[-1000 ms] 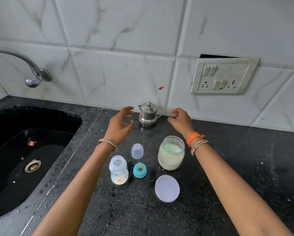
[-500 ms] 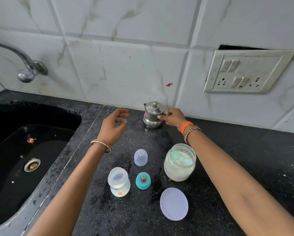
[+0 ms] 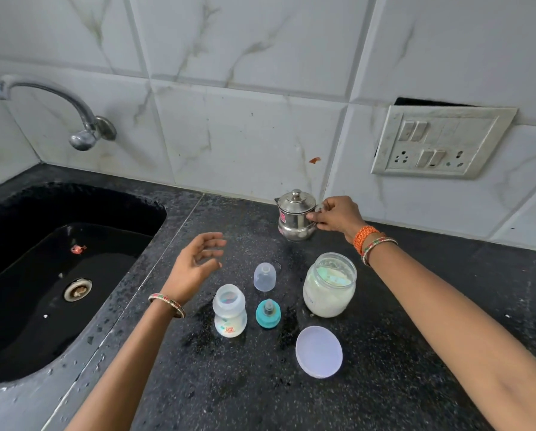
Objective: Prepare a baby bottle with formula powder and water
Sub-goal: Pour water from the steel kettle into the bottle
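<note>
while fetching water for the baby bottle (image 3: 229, 311), going left to right with that bottle as the marker: far left of it, a black sink (image 3: 36, 379). just up and left, left hand (image 3: 195, 264), loose, fingers apart, holding nothing. bottle itself upright, top off, looks dry inside. right beside it, teal teat ring (image 3: 268, 313); just behind that, clear cap (image 3: 264, 276). further right, open powder jar (image 3: 329, 284), its round lid (image 3: 319, 351) flat in front. far behind and right, steel pot (image 3: 296, 216) by the wall, lid on, right hand (image 3: 338, 214) pinching its handle. next, probably: lift steady, bring near the bottle, tip slowly, no spills.
</note>
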Demonstrator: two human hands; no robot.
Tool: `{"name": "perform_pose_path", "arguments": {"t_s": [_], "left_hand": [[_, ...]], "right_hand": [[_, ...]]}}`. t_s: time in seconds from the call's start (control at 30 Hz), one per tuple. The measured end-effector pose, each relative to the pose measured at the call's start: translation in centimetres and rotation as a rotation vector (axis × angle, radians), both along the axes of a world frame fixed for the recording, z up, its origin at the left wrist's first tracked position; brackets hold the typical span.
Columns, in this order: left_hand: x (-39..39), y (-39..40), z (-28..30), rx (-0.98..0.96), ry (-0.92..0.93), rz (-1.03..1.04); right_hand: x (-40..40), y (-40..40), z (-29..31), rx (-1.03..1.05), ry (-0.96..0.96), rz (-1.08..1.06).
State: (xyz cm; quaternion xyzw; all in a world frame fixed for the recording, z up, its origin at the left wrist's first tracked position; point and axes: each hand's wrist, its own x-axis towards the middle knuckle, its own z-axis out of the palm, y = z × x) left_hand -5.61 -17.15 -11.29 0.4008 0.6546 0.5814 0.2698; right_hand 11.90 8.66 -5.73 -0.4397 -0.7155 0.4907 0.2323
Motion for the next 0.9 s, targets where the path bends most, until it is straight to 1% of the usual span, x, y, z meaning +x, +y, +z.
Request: {"name": "perform_pose_path", "arguments": {"t_s": [0.2, 0.4, 0.47, 0.63, 0.73, 0.9], "left_hand": [[2.4, -3.1, 0.0, -0.012, -0.027, -0.063], [4.6, -5.4, -2.1, -0.181, -0.034, -0.111], [4.9, -5.8, -2.8, -0.221, -0.002, -0.099], [6.2, -6.0, -3.5, -0.195, 0.099, 0.035], [6.5, -6.0, -3.2, -0.185, 0.171, 0.099], [6.5, -6.0, -1.8, -0.095, 0.178, 0.18]], "right_hand": [[1.8, -3.9, 2.5, 0.103, 0.059, 0.022], [3.9, -8.8, 4.9, 0.14, 0.168, 0.041], [4.6, -10.4, 5.4, 0.141, 0.184, 0.071], [5.6, -13.4, 6.4, 0.188, 0.099, 0.177], [5.7, -14.4, 6.6, 0.252, 0.025, 0.219], [5.7, -15.1, 7.4, 0.33, -0.091, 0.263]]}}
